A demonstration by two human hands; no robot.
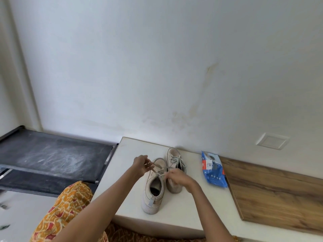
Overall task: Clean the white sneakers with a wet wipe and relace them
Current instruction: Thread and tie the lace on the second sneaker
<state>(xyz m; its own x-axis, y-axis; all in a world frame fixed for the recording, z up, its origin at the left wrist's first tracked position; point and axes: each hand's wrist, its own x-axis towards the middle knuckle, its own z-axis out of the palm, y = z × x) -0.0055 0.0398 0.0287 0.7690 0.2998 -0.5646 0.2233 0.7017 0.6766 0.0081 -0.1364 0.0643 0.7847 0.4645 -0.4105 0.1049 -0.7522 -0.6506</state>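
Two white sneakers sit side by side on a white table (132, 203), toes pointing toward the wall (157, 67). The near sneaker (153, 186) is on the left, heel toward the person, its opening facing up. The far sneaker (175, 165) stands just beside it on the right, touching or nearly touching, and is already laced with a bow over its tongue.

Both hands work over the near sneaker's eyelets. The left hand (140, 165) is raised just left of its toe, fingers curled and pinching one end of the lace (153, 167), which runs taut down to the shoe. The right hand (178, 177) hovers over the gap between the sneakers, fingers curled round the other part of the same lace near the tongue.

A blue wipes pack (212, 170) lies flat on the table to the right of the sneakers, apart from them, against the wall. Its right edge meets a wood board (279, 194) that covers the table's right side.

Left of the table stands a dark rack (52, 154), its top shelf streaked with pale dust. An orange patterned garment (66, 212) shows at the lower left, below the left forearm.
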